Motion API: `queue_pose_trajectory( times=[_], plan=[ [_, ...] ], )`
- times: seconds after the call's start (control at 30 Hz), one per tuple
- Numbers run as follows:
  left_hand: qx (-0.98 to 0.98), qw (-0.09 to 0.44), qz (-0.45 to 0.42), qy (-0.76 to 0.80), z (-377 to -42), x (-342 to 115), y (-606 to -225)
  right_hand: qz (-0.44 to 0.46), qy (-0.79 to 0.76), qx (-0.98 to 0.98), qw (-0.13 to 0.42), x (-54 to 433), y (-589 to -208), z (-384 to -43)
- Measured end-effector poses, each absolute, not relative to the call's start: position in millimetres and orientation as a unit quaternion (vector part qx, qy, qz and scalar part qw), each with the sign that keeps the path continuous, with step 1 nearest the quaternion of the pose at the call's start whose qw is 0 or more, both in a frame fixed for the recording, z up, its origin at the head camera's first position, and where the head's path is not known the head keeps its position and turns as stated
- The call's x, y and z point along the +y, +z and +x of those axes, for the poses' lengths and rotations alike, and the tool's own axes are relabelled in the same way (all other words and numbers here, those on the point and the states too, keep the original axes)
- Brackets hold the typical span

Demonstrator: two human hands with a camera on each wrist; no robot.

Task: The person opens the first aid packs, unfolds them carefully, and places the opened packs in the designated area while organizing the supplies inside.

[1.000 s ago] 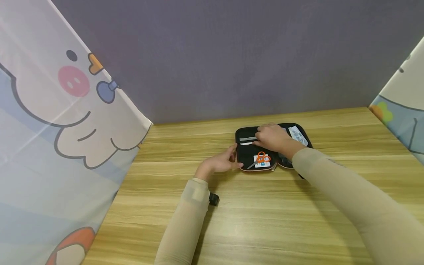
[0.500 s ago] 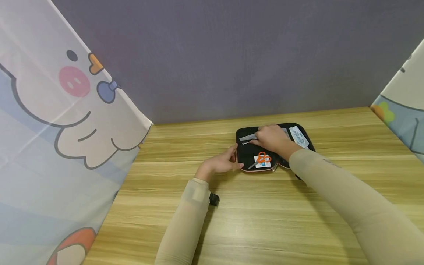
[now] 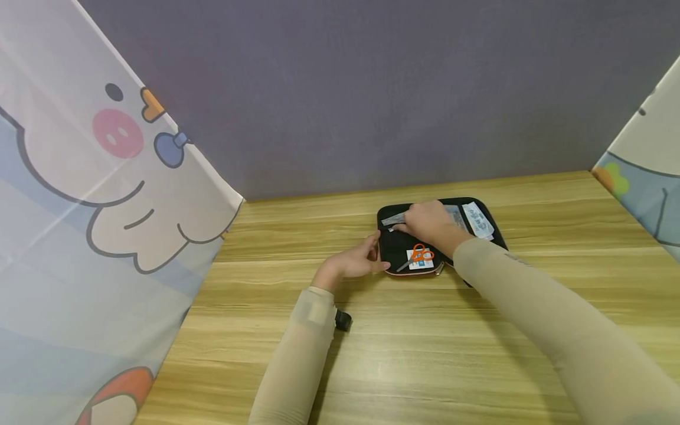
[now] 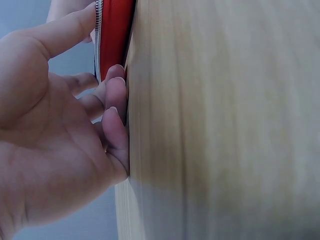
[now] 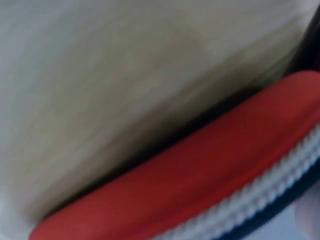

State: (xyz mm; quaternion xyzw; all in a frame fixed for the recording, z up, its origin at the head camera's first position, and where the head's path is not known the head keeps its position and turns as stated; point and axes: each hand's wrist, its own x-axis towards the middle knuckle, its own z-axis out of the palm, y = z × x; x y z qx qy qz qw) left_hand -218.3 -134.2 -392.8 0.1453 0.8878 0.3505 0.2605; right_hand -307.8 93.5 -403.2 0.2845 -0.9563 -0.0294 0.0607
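An unzipped black-lined case (image 3: 390, 245) lies spread flat on the table, its red outer shell (image 4: 115, 37) and zipper showing in the left wrist view. My left hand (image 3: 358, 260) grips its left end, thumb on the rim and fingers curled low at the side. Over the left half, my right hand (image 3: 427, 221) bends its fingers around a slim white strip (image 3: 391, 229), mostly hidden beneath them. Beside it a grey-white flat piece (image 3: 393, 219) sticks out to the left. Orange-handled scissors (image 3: 419, 255) lie over a white card (image 3: 425, 263) near the front.
The case's right half holds a printed white packet (image 3: 478, 219) and a greyish clear packet (image 3: 455, 215). A zipper pull (image 3: 439, 268) hangs at the front fold. A black object (image 3: 343, 320) shows beside my left sleeve. A grey wall stands behind the wooden table (image 3: 297, 236).
My right hand has shifted slightly left along the case; less of the white strip shows, and the grey-white piece has tilted. My left hand stays put.
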Motion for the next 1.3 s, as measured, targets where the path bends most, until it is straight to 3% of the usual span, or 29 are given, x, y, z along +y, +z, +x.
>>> queue_pose_trajectory(
  times=[0.2, 0.47, 0.77, 1.3],
  plan=[
    [0.888, 0.263, 0.147, 0.348, -219, -134, -394, 0.299, 0.037, -0.953, 0.033, 103, -396, -303],
    [0.888, 0.260, 0.146, 0.349, -220, -136, -393, 0.343, 0.172, -0.917, -0.108, 115, -372, -292],
    [0.890, 0.253, 0.152, 0.349, -220, -136, -394, 0.398, 0.151, -0.884, -0.193, 136, -368, -277],
    [0.889, 0.253, 0.158, 0.347, -219, -136, -393, 0.400, 0.120, -0.897, -0.147, 136, -375, -270]
  ],
)
